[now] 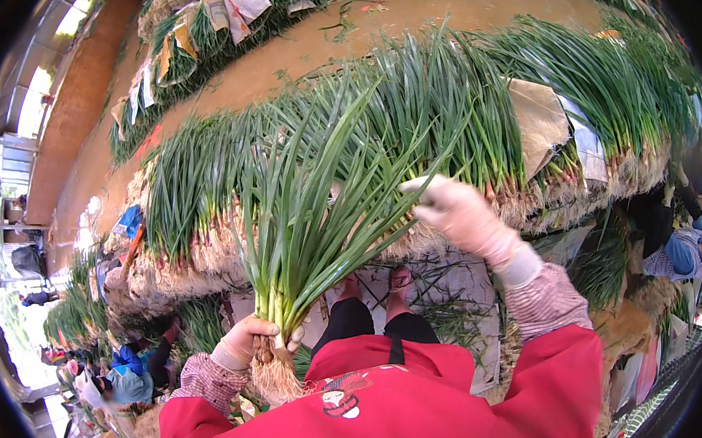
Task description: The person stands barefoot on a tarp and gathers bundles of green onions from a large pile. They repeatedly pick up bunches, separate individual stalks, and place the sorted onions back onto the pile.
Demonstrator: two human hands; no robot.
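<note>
My left hand (248, 341), in a pale glove, is shut around the lower stems of a bunch of green garlic (291, 239). The bunch stands nearly upright before my red apron (411, 412), its leaves fanned out and its pale roots (275, 380) hanging below my fist. My right hand (458, 211), gloved too and blurred, is at the outer leaves on the bunch's right side. A long leaf passes by its fingertips; whether the fingers pinch it cannot be told. Behind the bunch lies a long row of green garlic (450, 110), roots towards me.
Brown sacking (538, 119) lies among the row. Beyond is a strip of muddy water (314, 51), then more bundles (208, 32) partly covered with sacks. Loose leaves litter the sheet (469, 276) by my feet. Other people (681, 248) are at the right and lower left.
</note>
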